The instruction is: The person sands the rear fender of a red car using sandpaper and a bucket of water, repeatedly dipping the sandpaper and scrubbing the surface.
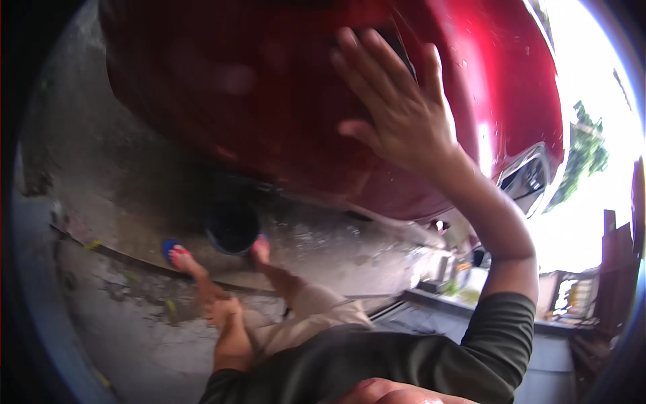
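Note:
A glossy red car (269, 114) fills the upper part of the head view, its surface wet-looking. My right hand (404, 111) is raised in front of its painted body, fingers spread, with nothing seen in it. Whether the fingertips touch the paint I cannot tell. Beside a dark patch of the car, the fingertips overlap its edge. My left hand (223, 311) is low by my knee, its fingers seemingly bent but too small and blurred to read. Between my sandalled feet stands a dark round bucket (232, 225); its inside is too dark to make out.
Wet concrete floor (134, 188) runs under the car, with a step edge and rough, cracked ground (134, 296) nearer me. The car's light (528, 178) is at the right. Beyond are green foliage (585, 155), a grey ledge (437, 320) and dark upright boards (612, 249).

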{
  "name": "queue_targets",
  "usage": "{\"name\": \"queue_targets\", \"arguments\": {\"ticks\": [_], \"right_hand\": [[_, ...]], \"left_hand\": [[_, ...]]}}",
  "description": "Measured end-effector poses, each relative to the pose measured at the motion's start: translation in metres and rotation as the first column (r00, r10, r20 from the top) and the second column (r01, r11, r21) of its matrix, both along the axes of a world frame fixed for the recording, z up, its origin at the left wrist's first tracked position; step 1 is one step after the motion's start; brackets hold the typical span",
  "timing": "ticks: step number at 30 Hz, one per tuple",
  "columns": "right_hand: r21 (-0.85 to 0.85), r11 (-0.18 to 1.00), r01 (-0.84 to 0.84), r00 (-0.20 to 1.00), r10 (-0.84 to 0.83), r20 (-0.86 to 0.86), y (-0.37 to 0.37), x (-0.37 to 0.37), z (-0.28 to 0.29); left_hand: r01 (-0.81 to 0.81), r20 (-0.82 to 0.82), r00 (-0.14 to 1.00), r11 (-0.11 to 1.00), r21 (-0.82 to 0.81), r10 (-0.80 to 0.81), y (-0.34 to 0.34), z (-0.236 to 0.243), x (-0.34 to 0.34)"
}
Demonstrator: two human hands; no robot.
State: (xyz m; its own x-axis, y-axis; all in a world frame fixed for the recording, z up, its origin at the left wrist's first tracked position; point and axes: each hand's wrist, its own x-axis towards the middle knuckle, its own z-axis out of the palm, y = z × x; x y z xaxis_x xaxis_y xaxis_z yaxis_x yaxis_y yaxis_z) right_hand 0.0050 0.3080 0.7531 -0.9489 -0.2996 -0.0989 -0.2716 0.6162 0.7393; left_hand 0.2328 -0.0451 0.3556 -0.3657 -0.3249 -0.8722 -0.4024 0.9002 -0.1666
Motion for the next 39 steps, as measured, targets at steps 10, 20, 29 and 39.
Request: {"name": "queue_targets", "arguments": {"ticks": [10,20,29,39], "right_hand": [[-0.761,0.567,0.315,0.568,-0.755,-0.328,0.052,0.184,-0.116],[-0.863,0.484,-0.148,0.385,-0.775,-0.501,-0.097,-0.015,-0.155],[-0.868,0.472,-0.153,-0.092,-0.881,-0.463,-0.091,-0.071,-0.116],[-0.850,0.492,-0.187,-0.331,-0.847,-0.417,-0.106,-0.085,-0.116]], "left_hand": [[0.355,-0.767,0.641,0.894,0.271,-0.022,-0.131,0.069,-0.210],[0.847,-0.760,-0.529,0.180,-0.500,0.377,0.127,0.509,-0.512],[0.380,-0.689,-0.144,-0.603,-0.702,0.711,0.354,0.535,-0.481],[0.232,-0.593,-0.200,-0.550,-0.802,0.780,0.351,0.518,-0.475]]}}
